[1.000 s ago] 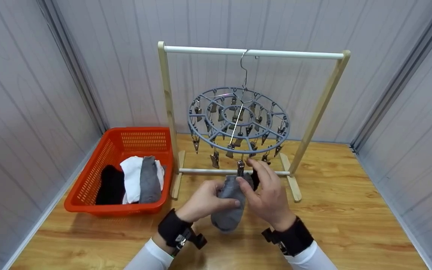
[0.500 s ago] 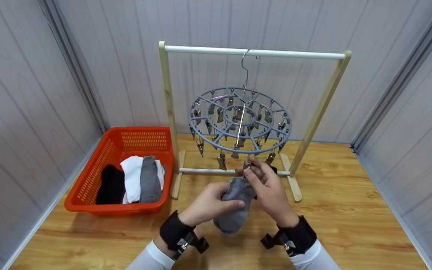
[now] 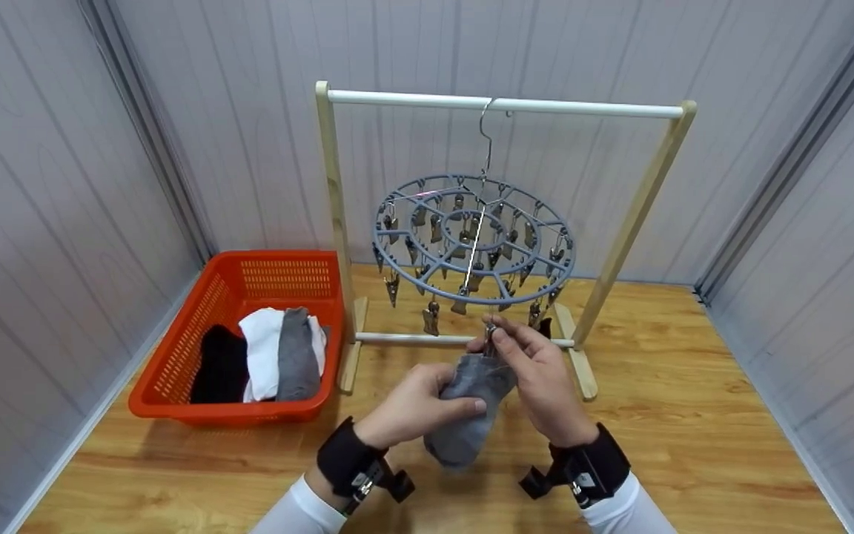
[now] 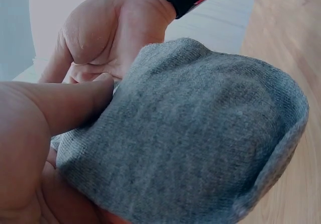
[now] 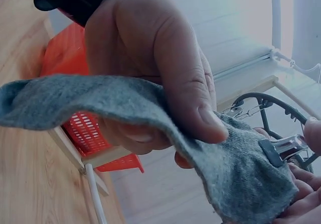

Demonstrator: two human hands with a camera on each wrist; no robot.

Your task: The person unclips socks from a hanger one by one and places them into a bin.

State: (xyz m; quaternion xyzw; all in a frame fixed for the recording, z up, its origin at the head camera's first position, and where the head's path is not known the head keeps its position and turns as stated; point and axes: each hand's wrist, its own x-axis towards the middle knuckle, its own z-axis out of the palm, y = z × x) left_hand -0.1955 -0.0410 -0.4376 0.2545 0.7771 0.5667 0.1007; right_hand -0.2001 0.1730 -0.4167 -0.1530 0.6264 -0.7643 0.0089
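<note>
In the head view my left hand (image 3: 416,406) grips a grey sock (image 3: 471,397), thumb on the near face and fingers behind it. The sock's toe end hangs down toward me. My right hand (image 3: 542,371) pinches a metal clip (image 3: 489,337) at the sock's upper edge. From the right wrist, the clip's dark pad (image 5: 271,152) lies against the cuff of the sock. The clip hangs from the front rim of a round grey hanger (image 3: 427,285). In the left wrist view the sock (image 4: 190,133) covers much of the work and hides the clip.
A wooden stand with a white top rail (image 3: 412,99) carries the hanger, which has several other clips. Something black (image 3: 545,326) hangs behind my right hand. To the left stands an orange basket (image 3: 230,411) with black, white and grey socks (image 3: 297,356). Walls enclose three sides.
My right hand has gone from loosely spread fingers beside the clip to pinching it. Sock and clip have shifted slightly right, and the hanger has turned a little.
</note>
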